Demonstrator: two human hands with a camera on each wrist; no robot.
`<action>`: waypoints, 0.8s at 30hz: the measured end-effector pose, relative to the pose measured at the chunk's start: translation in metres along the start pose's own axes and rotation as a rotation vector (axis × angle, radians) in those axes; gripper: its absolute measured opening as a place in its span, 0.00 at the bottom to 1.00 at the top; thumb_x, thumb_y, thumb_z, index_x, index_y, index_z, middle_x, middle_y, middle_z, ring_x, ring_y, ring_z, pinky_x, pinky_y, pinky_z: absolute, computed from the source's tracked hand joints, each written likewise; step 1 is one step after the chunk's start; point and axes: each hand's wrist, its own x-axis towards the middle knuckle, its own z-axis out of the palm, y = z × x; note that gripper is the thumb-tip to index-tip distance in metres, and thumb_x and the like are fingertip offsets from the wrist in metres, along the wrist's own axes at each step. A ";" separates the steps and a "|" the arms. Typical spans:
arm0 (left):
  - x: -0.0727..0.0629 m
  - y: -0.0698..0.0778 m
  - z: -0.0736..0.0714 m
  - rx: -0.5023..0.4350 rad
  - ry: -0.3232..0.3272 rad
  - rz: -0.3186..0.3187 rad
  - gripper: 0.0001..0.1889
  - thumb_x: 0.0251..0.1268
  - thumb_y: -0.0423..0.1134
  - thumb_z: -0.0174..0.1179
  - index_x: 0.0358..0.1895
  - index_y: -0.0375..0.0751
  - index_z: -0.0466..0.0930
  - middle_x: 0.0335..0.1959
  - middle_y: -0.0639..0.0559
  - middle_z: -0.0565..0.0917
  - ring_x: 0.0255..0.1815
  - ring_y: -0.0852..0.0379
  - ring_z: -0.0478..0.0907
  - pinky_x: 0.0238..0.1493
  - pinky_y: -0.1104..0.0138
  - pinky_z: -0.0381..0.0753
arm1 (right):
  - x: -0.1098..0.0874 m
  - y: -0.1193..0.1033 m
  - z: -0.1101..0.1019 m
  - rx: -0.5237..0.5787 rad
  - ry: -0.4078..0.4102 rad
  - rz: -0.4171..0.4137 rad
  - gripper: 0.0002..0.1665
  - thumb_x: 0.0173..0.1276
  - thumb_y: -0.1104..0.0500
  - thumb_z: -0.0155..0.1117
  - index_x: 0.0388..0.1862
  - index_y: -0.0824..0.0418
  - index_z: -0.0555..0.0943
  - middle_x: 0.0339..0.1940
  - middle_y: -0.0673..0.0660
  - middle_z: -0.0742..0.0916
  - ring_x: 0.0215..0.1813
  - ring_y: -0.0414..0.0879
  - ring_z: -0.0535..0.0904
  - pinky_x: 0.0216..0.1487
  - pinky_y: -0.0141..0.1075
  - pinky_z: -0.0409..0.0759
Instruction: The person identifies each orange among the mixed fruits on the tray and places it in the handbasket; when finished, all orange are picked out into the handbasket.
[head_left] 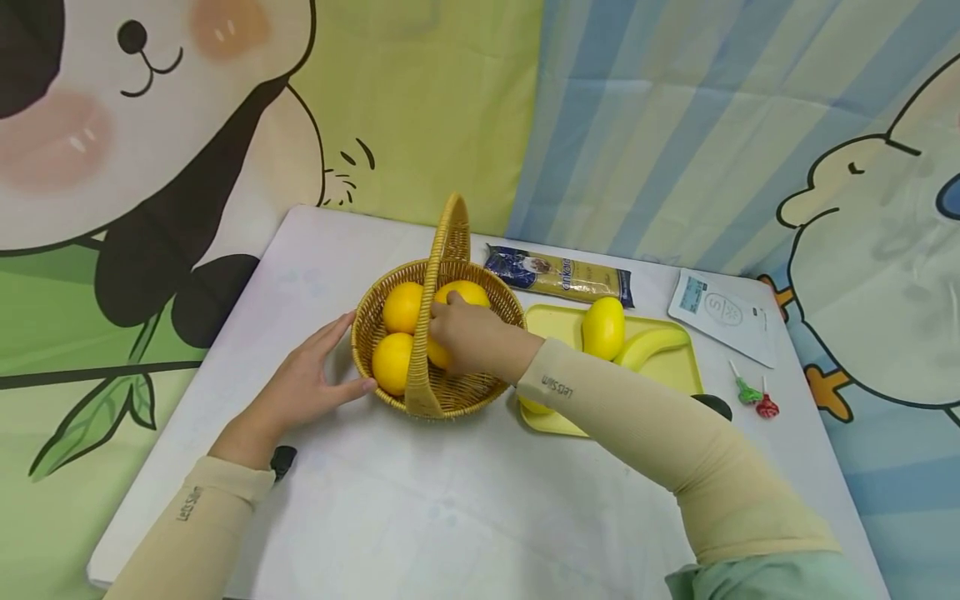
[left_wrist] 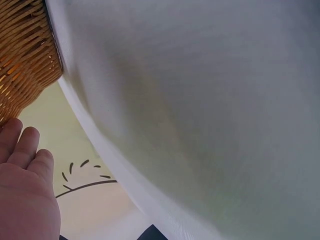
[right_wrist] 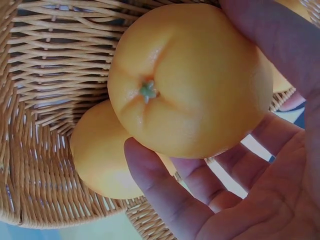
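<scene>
A wicker basket [head_left: 459,403] with a tall arched handle holds several oranges, among them one at the back left [head_left: 402,305] and one at the front left [head_left: 392,364]. My right hand [head_left: 471,337] reaches inside, right of the handle. In the right wrist view its thumb and fingers curl round an orange [right_wrist: 190,85] with a green stem mark. Another orange [right_wrist: 102,155] lies beneath, against the woven wall. My left hand [head_left: 311,387] touches the basket's left side with extended fingers and thumb; in the left wrist view the fingertips meet the wicker [left_wrist: 30,55].
Right of the basket, a yellow tray [head_left: 555,323] bears a mango-like yellow fruit [head_left: 603,328], a banana [head_left: 651,347] and another yellow fruit [head_left: 534,406], partly hidden by my arm. Behind lies a gold-and-blue packet [head_left: 562,275]. A white pouch [head_left: 723,315] and two lollipops [head_left: 746,392] are farther right.
</scene>
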 end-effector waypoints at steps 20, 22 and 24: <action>-0.001 0.001 0.001 0.006 0.017 0.019 0.61 0.56 0.70 0.72 0.87 0.58 0.45 0.87 0.45 0.54 0.86 0.35 0.53 0.81 0.33 0.57 | -0.003 -0.004 0.010 -0.094 0.056 -0.044 0.29 0.63 0.53 0.76 0.64 0.52 0.83 0.61 0.56 0.83 0.62 0.58 0.76 0.39 0.43 0.91; -0.002 0.001 0.001 0.001 0.017 0.021 0.61 0.56 0.69 0.72 0.87 0.58 0.45 0.87 0.45 0.54 0.86 0.35 0.53 0.81 0.33 0.57 | -0.003 -0.004 0.011 -0.099 0.063 -0.047 0.31 0.63 0.53 0.76 0.65 0.53 0.82 0.61 0.56 0.83 0.61 0.57 0.76 0.40 0.42 0.91; -0.002 0.001 0.001 -0.004 0.016 0.023 0.61 0.56 0.69 0.72 0.87 0.57 0.45 0.87 0.45 0.54 0.86 0.35 0.53 0.81 0.33 0.57 | -0.004 -0.004 0.011 -0.099 0.061 -0.047 0.33 0.62 0.52 0.77 0.66 0.53 0.82 0.61 0.56 0.83 0.61 0.57 0.75 0.42 0.41 0.90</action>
